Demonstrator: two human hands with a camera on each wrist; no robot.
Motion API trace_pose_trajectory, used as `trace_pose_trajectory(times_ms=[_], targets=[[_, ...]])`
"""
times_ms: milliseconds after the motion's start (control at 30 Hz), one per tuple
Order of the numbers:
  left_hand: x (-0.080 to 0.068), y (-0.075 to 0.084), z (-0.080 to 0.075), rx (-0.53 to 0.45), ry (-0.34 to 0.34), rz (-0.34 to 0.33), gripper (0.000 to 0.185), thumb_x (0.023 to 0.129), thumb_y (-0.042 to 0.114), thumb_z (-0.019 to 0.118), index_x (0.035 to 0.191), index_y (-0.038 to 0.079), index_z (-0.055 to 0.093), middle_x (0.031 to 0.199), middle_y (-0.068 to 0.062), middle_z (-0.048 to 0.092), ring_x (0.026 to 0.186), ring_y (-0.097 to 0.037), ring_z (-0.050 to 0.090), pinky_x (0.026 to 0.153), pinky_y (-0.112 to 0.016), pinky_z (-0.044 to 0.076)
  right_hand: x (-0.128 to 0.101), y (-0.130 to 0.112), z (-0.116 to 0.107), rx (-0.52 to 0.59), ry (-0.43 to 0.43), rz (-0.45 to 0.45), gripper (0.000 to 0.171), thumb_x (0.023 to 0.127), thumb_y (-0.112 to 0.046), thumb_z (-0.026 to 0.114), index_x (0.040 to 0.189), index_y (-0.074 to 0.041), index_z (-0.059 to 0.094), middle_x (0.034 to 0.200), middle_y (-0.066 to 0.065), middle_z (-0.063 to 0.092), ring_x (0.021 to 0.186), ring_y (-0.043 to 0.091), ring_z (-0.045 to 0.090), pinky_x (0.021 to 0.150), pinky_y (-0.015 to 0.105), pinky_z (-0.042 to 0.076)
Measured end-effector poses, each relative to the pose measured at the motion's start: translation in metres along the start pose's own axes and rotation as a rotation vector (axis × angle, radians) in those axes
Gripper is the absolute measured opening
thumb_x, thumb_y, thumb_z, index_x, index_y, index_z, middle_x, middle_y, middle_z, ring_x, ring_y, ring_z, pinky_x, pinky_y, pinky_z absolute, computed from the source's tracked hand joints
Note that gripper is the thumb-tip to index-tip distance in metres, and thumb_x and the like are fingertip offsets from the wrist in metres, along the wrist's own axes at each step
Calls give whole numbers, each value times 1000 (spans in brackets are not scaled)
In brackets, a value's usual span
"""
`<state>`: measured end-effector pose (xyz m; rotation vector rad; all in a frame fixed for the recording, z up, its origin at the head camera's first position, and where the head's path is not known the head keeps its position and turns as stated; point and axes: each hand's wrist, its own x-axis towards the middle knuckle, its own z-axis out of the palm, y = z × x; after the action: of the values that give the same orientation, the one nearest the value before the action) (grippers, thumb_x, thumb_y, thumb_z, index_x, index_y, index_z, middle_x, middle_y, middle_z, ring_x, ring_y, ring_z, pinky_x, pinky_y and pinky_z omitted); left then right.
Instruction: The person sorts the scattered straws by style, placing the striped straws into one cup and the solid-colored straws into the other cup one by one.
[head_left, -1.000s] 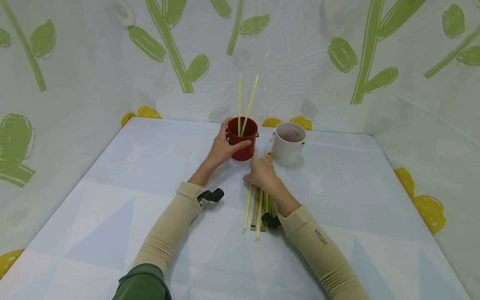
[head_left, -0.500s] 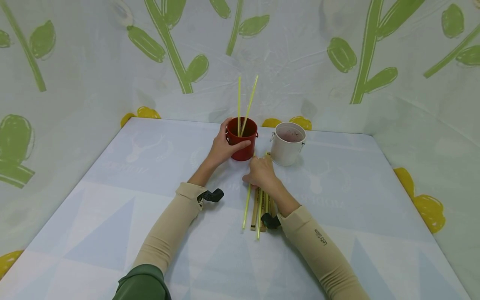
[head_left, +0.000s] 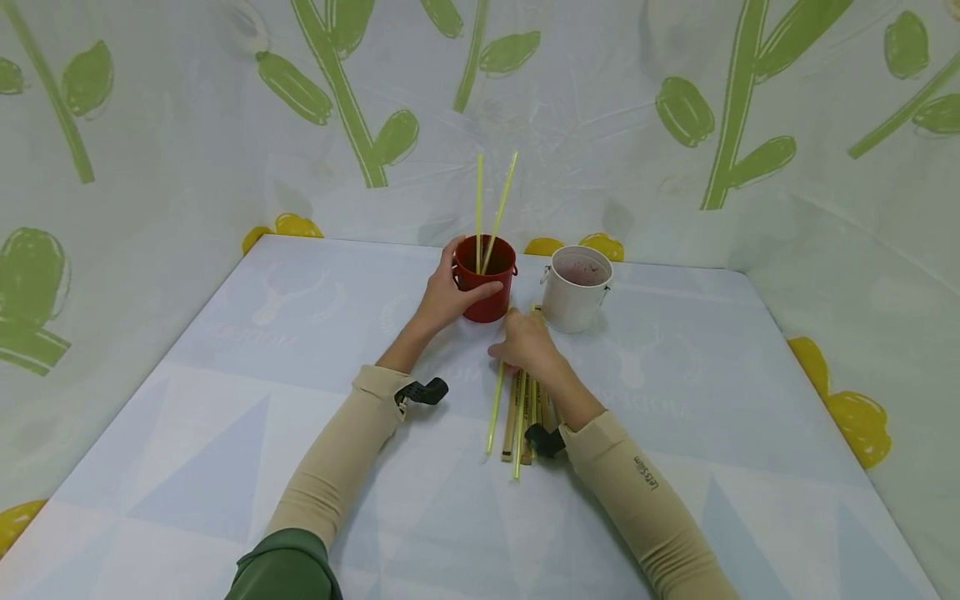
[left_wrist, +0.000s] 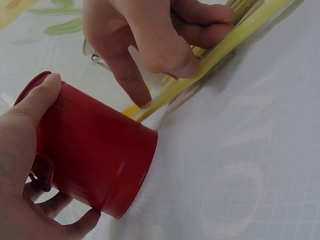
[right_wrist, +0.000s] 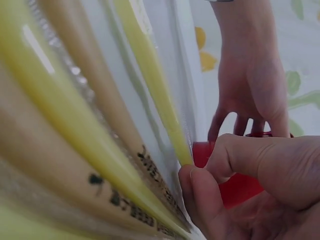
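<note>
Left hand (head_left: 442, 298) wrapped around red ribbed cup (head_left: 489, 279) holding two upright yellow straws (head_left: 487, 208). Right hand (head_left: 525, 343) fingers (left_wrist: 165, 55) pinching a thin yellow straw (head_left: 493, 408) lying on counter (head_left: 225, 400).

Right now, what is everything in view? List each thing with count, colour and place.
red cup: one, red, table centre, far side.
upright straws: two, yellow, standing in the red cup.
white cup: one, white, right of the red cup.
loose straws: several, yellow and tan, flat on the table before the cups.
table: one, pale blue and white.
backdrop: white, green leaf print.
left hand: grips the red cup.
right hand: pinches a loose yellow straw.
</note>
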<state>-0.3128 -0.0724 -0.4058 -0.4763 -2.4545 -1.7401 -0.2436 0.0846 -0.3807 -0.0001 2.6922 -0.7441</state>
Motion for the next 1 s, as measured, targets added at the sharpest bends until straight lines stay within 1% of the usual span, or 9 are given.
trace_pose_trajectory(times_ms=[167,333,433,600,633,733,833,933,1000], targets=[[0,0,0,-2,1,3,95,81,38,79,154,23,19,148,-2,44,132,-24,49,109,-44,45,0,2,-5,9,12,-17,47,87,-22,72,123,1,49,82,12,66,54,17,68,52,23,56],[0,0,-1,-8,0,10,96,81,37,79,154,21,18,148,-2,44,132,-23,49,109,-44,44,-2,3,-10,-26,30,-26,43,88,-27,70,116,-1,51,72,10,67,57,19,68,51,22,51],[0,0,-1,-8,-3,6,96,81,38,79,154,23,18,149,-2,44,133,-22,48,109,-43,44,-2,4,-12,-37,31,-33,44,88,-30,70,118,-2,52,71,8,67,59,20,68,52,21,49],[0,-1,-1,-3,-6,-3,94,81,39,79,153,26,19,149,-1,43,133,-22,48,109,-43,45,-1,6,-16,21,20,-43,49,88,-27,71,124,0,53,72,10,68,62,21,70,54,22,53],[0,-1,-1,-3,-5,-2,94,81,39,79,153,26,19,149,-1,44,132,-22,48,109,-44,45,-1,7,-18,43,15,-39,53,88,-27,71,129,1,51,73,10,68,62,21,70,55,23,55],[0,-1,-1,-5,-8,1,95,82,38,79,154,24,19,149,-2,44,132,-23,48,109,-44,45,0,9,-21,87,5,-32,65,89,-25,70,141,3,43,74,11,69,62,21,71,60,27,58],[0,0,-1,-9,-10,5,95,82,37,79,154,21,19,149,-3,44,132,-24,49,108,-45,45,1,10,-25,118,-1,-28,77,89,-26,70,150,2,32,75,11,68,63,21,71,65,30,60],[0,0,-1,-14,-11,6,95,82,37,78,154,21,19,149,-3,44,132,-24,48,108,-45,45,1,12,-28,143,0,-34,76,89,-26,69,150,2,32,79,12,69,64,21,72,68,31,61],[0,0,-1,-14,-11,7,95,82,37,78,154,21,18,149,-2,43,132,-23,48,108,-44,45,2,13,-30,165,1,-39,72,90,-26,69,148,2,36,84,13,69,65,20,72,68,31,61]])
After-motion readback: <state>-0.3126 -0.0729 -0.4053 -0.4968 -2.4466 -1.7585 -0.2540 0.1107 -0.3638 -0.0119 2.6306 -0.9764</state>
